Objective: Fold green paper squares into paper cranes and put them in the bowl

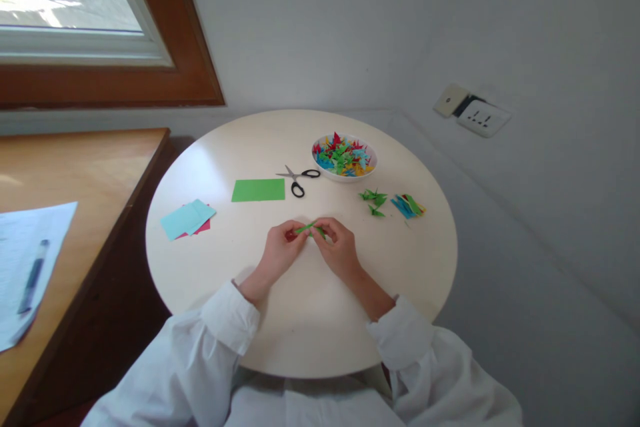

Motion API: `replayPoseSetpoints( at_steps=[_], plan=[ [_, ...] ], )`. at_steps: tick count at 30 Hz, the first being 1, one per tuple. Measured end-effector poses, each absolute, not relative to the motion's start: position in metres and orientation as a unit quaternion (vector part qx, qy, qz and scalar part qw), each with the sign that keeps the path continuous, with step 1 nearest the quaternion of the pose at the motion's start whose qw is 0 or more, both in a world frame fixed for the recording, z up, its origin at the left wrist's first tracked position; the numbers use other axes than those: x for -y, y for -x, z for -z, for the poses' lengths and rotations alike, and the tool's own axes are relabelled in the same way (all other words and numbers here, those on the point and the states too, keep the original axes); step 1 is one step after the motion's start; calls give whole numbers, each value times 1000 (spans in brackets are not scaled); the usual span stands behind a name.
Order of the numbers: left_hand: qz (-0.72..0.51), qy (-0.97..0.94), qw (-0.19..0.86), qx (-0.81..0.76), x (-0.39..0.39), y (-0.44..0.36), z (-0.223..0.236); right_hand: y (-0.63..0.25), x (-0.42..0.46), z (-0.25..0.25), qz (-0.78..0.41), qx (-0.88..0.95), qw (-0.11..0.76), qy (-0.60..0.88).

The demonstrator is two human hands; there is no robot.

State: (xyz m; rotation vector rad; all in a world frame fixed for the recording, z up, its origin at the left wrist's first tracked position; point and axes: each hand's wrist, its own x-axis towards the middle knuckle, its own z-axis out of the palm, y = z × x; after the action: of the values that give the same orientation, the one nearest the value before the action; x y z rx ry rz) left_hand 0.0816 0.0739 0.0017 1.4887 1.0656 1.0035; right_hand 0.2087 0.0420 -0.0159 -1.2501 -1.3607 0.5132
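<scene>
Green folded paper (pixel 303 229), both hands (pixel 284 249) pinching it, smooth round table (pixel 305 320)

On our table (pixel 315 320), cranes (pixel 344 159) fill the bowl (pixel 345 179) at the back; scissors (pixel 295 177) lie just left of it, a sheet (pixel 259 190) left of those! Nearer us, far left, a paper stack (pixel 185 220); far right, folded pieces (pixel 406 207) beside loose cranes (pixel 379 199); between them, our left hand (pixel 281 250) and right hand (pixel 339 248).

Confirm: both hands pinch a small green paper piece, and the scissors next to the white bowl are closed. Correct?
Not quite: the head view shows the scissors open, blades spread. They are next to the white bowl, and left hand and right hand do pinch the green paper piece.
</scene>
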Motion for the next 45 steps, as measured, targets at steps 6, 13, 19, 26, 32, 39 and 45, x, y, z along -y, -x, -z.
replayPoseSetpoints(
  at_steps=[6, 13, 19, 26, 32, 39, 45],
  plan=[
    [-415, -616, 491, -455, -73, -81, 0, -210, -43, 18, -218, 593, 561, 535],
    [-439, -598, 479, -468, -74, -79, 1, -209, -41, 6, -137, 632, 558, 520],
    [-447, -591, 471, -480, -76, -78, 1, -211, -40, 5, -78, 645, 533, 542],
    [-452, -606, 465, -462, -75, -79, -2, -212, -40, 4, -111, 636, 533, 547],
    [-485, -608, 510, -367, -76, -79, 3, -213, -43, 7, -166, 608, 547, 551],
    [-427, -684, 456, -378, -75, -77, 4, -213, -43, 15, -255, 583, 567, 523],
    [-434, -703, 403, -394, -75, -74, 7, -214, -42, 9, -228, 606, 558, 519]
  ],
)
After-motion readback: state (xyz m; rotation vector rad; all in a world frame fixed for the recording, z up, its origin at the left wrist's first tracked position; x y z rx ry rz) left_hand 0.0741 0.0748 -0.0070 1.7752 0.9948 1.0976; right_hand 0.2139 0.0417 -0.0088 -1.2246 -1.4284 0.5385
